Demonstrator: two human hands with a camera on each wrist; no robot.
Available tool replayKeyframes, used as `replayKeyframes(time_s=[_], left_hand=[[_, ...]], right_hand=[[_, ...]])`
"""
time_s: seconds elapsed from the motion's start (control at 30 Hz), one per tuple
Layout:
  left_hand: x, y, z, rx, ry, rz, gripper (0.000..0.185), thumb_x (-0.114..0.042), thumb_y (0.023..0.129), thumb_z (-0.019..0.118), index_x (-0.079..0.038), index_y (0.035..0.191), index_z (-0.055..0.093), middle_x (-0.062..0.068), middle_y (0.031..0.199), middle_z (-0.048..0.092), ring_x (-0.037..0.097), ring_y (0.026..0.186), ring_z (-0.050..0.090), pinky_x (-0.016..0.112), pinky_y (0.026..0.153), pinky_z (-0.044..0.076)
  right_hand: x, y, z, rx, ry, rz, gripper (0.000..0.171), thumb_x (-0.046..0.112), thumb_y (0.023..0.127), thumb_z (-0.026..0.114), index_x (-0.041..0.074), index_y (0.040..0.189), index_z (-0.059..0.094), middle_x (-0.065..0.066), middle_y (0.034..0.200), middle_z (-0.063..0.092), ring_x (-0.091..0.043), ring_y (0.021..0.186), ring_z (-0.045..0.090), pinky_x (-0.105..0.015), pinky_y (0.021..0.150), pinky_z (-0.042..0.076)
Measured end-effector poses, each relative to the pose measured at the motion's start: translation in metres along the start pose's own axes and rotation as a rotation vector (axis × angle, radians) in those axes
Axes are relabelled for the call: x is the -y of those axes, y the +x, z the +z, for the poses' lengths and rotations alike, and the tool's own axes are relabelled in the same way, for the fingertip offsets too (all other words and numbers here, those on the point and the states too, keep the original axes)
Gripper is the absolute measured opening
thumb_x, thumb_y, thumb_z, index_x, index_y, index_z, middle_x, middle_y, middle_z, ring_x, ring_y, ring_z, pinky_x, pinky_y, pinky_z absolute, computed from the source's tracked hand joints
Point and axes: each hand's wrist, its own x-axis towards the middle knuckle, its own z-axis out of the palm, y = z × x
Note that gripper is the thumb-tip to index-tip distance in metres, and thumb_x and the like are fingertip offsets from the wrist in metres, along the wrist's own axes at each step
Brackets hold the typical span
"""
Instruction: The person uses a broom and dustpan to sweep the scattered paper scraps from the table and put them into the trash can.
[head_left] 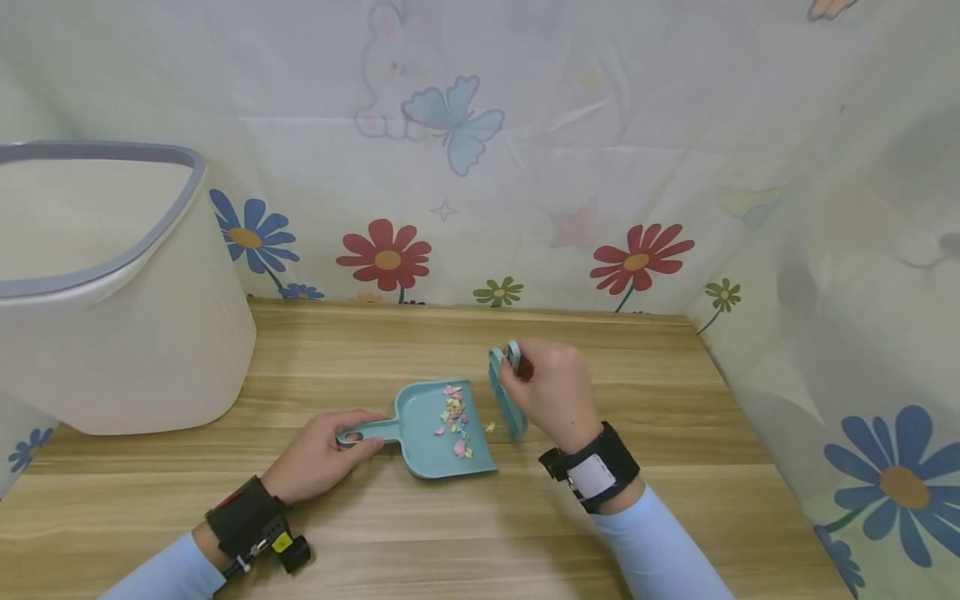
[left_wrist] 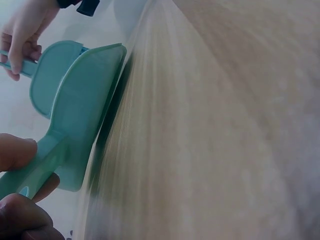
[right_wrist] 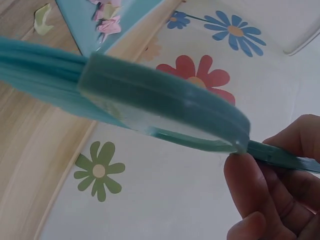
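My left hand grips the handle of a teal dustpan that lies on the wooden table. Crumpled scraps of coloured paper, pink, yellow and green, sit in the pan toward its open edge. One small yellowish scrap is on the table just past that edge. To the right, my right hand pinches the handle of a matching teal hand brush. The brush stands on edge, bristles toward the pan, a short gap from its lip. In the right wrist view the brush bristles show close up.
A large white bin with a grey-blue rim stands at the left of the table. A flower-printed sheet hangs behind and along the right side. Bare wood stretches in front of the dustpan.
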Motion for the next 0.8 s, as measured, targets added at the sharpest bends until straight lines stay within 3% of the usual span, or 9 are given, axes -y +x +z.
replayKeyframes(time_s=[0.33,0.47,0.6,0.8], left_hand=[[0.002,-0.001,0.0,-0.009,0.017,0.0,0.041,-0.032,0.098,0.073,-0.011,0.133,0.07,0.006,0.126,0.073,0.012,0.086,0.06,0.022,0.068,0.045],[0.002,-0.001,0.0,-0.009,0.018,-0.002,0.04,-0.032,0.098,0.073,-0.011,0.132,0.07,0.006,0.126,0.073,0.012,0.084,0.059,0.022,0.066,0.045],[0.003,0.0,0.001,-0.007,0.017,0.003,0.04,-0.032,0.098,0.074,-0.012,0.132,0.071,0.006,0.125,0.074,0.011,0.083,0.059,0.022,0.065,0.045],[0.006,0.0,0.0,-0.005,0.022,0.013,0.041,-0.034,0.098,0.073,-0.013,0.132,0.071,0.005,0.126,0.073,0.012,0.088,0.06,0.021,0.069,0.046]], right_hand=[[0.007,-0.004,0.009,0.022,-0.032,-0.032,0.02,0.007,0.084,0.079,0.012,0.069,0.067,0.004,0.057,0.06,-0.004,0.049,0.047,-0.02,0.047,0.035],[0.009,-0.006,0.011,0.017,0.071,0.015,0.01,0.007,0.087,0.078,0.009,0.078,0.073,0.001,0.062,0.065,-0.005,0.053,0.053,-0.019,0.05,0.042],[0.007,-0.007,0.007,-0.049,0.217,0.099,0.005,0.007,0.09,0.077,0.003,0.092,0.078,-0.004,0.071,0.073,-0.009,0.056,0.06,-0.023,0.052,0.05],[0.001,-0.007,-0.001,-0.105,0.215,0.119,0.009,0.007,0.09,0.077,0.001,0.095,0.079,-0.007,0.073,0.074,-0.011,0.055,0.062,-0.025,0.052,0.051]])
